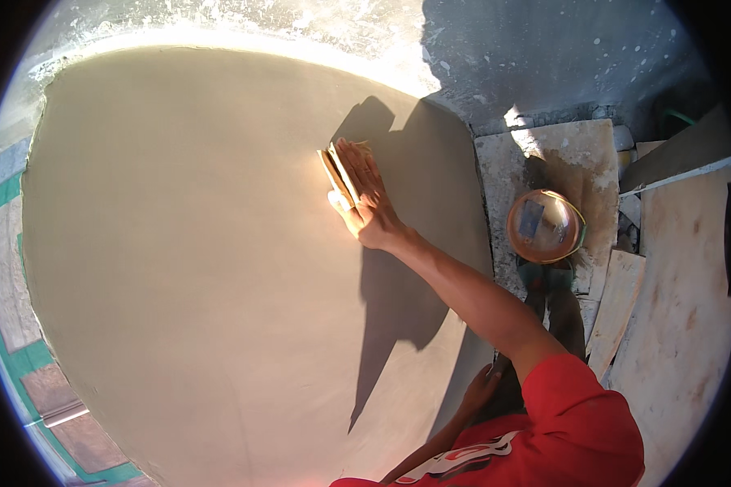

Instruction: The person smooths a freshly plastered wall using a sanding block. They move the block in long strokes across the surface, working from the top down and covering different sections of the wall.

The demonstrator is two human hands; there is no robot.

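Note:
A broad stretch of smooth grey-tan plaster [195,243] fills the left and middle of the view. Against it, my right hand [369,199] grips a flat tan block [341,177] seen nearly edge-on, with layered edges. Its fingers lie along one side and the thumb is at the lower edge. Whether the block is a sponge or a float, I cannot tell. My left hand [481,390] is low beside my leg, away from the plaster's middle. Shadow hides most of its fingers.
A round bucket [512,223] with a yellowish handle and a bluish rectangular piece inside stands near my feet. It rests on a stained board [585,146]. More planks [617,304] lie at the right. Green-edged panels [24,357] border the plaster at the left.

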